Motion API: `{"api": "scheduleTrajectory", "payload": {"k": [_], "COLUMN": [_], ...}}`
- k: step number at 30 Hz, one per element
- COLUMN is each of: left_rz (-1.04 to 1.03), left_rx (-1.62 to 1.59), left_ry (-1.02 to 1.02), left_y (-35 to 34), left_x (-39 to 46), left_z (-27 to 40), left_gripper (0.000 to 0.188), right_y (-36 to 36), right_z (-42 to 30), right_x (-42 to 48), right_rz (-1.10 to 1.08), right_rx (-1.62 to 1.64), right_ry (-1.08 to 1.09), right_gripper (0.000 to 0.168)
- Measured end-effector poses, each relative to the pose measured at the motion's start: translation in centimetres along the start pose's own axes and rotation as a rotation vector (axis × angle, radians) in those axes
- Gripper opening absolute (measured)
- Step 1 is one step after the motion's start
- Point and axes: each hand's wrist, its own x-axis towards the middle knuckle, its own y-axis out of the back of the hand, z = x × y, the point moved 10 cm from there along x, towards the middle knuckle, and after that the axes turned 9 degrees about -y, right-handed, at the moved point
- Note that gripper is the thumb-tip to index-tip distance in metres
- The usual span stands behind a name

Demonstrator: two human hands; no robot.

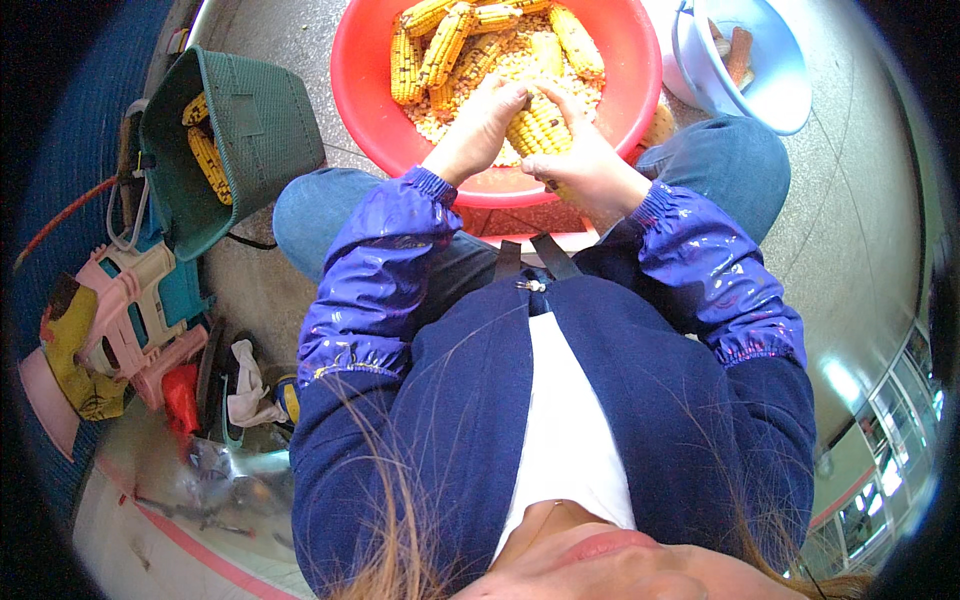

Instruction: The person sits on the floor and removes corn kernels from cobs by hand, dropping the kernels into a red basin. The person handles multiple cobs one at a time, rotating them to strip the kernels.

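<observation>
A dried ear of corn (538,129), yellow with dark kernels, is held over the near part of a red plastic basin (360,112). My left hand (480,127) touches its upper left side with thumb and fingertips. Around its right side and lower end curls my right hand (581,154), the thumb lying across the kernels. Loose kernels (525,49) cover the bottom of the basin, and several whole ears (448,45) lie on them, mostly at the left and far side. One more ear (576,41) rests at the right. Purple sleeve covers reach both wrists.
At the left, a green woven-pattern basket (262,112) lies tilted with several corn ears (208,161) inside. A light blue bucket (787,75) at the upper right holds bare cobs (739,54). Pink plastic stools (124,300) and a white cloth (247,390) are at the lower left.
</observation>
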Motion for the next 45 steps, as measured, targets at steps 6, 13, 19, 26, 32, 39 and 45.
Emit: {"api": "scheduleTrajectory", "payload": {"k": [6, 13, 19, 26, 32, 39, 45], "left_rz": [0.314, 0.175, 0.360, 0.376, 0.455, 0.206, 0.119], "left_rx": [-0.397, -0.112, -0.292, -0.243, -0.253, 0.041, 0.053], "left_ry": [0.162, 0.242, 0.416, 0.399, 0.420, 0.347, 0.134], "left_y": [0.1, 1.1, 1.5, 0.9, 2.1, 2.5, 2.0], "left_x": [-0.8, -0.7, -1.7, -1.5, -1.7, -1.0, -0.2], "left_z": [-1.3, -4.1, -4.1, -2.9, -3.8, -5.2, -5.3], "left_gripper": [0.043, 0.042, 0.047, 0.045, 0.048, 0.047, 0.032], "right_y": [-0.3, 0.4, 0.6, 0.0, 0.1, 1.0, -0.1], "right_z": [-0.2, -0.8, -0.5, -3.1, 0.5, -0.9, 0.5], "right_x": [-0.2, -0.2, 0.2, -0.7, 0.2, -0.1, 0.1], "right_rz": [-0.032, 0.115, 0.076, 0.142, 0.038, 0.198, -0.004], "right_rx": [0.113, -0.201, -0.128, -0.436, -0.122, -0.422, -0.005], "right_ry": [-0.182, 0.006, -0.010, 0.032, -0.065, 0.053, -0.135], "right_gripper": [0.088, 0.085, 0.088, 0.085, 0.087, 0.089, 0.087]}}
